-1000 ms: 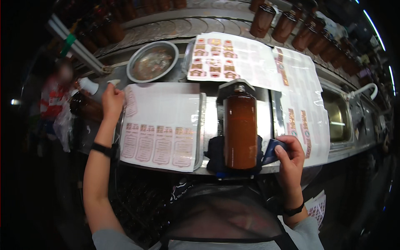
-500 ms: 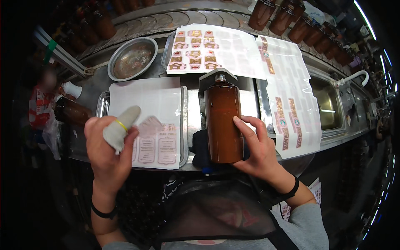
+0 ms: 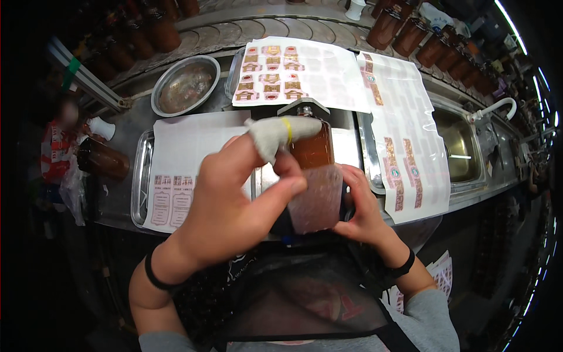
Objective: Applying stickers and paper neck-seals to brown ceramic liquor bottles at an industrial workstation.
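Observation:
A brown glass bottle [image 3: 312, 151] lies in the middle of the bench, its neck toward a grey metal rest at the far end. My right hand [image 3: 365, 214] grips its lower right side. Over the bottle's lower half is a pale, translucent label [image 3: 316, 199], its near corner pinched by my left hand [image 3: 231, 196]. Whether the label touches the glass all over, I cannot tell. A whitish cloth cover [image 3: 272, 136] with a yellow band wraps my left index finger. Beside the left hand lies a label sheet [image 3: 202, 138], partly hidden by that arm.
The sheet rests on a metal tray [image 3: 139, 202]. Behind are a round metal bowl [image 3: 186, 85] and a sheet of gold labels [image 3: 328, 73]. On the right, a sheet of strip labels [image 3: 404, 117] adjoins a sink [image 3: 460, 146]. Brown bottles [image 3: 410, 38] line a conveyor [image 3: 246, 35].
My left hand has moved right from the label sheet to the bottle, carrying the label, which now covers the bottle's lower half. The right hand stays at the bottle's side.

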A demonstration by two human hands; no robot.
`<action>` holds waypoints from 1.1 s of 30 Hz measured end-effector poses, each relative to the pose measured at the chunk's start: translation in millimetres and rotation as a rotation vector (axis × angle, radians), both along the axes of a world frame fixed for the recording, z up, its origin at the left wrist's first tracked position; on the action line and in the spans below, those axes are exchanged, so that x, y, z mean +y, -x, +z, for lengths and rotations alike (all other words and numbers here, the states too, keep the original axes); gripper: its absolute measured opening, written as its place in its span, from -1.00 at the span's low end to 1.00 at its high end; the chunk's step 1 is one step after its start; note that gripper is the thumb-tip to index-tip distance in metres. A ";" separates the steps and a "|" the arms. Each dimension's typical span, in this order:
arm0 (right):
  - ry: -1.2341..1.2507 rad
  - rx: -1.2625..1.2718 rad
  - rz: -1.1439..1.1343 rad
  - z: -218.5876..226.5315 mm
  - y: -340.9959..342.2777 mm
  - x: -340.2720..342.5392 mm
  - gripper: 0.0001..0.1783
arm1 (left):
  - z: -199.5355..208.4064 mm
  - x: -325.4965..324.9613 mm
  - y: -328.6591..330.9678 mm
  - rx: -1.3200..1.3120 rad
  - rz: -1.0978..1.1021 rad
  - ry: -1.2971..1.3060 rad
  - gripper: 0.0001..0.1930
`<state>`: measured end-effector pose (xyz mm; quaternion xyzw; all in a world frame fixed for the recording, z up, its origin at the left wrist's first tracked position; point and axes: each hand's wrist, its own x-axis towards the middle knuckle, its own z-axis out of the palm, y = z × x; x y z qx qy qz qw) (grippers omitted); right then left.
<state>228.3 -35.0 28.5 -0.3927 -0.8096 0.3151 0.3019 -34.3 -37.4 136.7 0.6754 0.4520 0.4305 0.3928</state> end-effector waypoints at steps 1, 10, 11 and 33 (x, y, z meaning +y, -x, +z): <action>-0.026 -0.019 0.027 1.2 -1.5 1.9 0.08 | -9.4 11.1 -7.1 -0.103 0.013 0.058 -0.54; -0.060 0.054 -0.084 32.8 -6.6 -0.6 -0.34 | -52.1 63.5 -16.4 0.072 0.015 0.080 -0.65; -0.129 -0.008 -0.066 35.5 3.7 8.1 -0.35 | -52.4 63.9 -17.2 0.074 0.012 0.079 -0.65; -0.162 -0.243 0.000 23.9 12.0 40.0 -0.15 | -82.0 2.5 -16.0 0.496 -0.019 -0.204 -0.32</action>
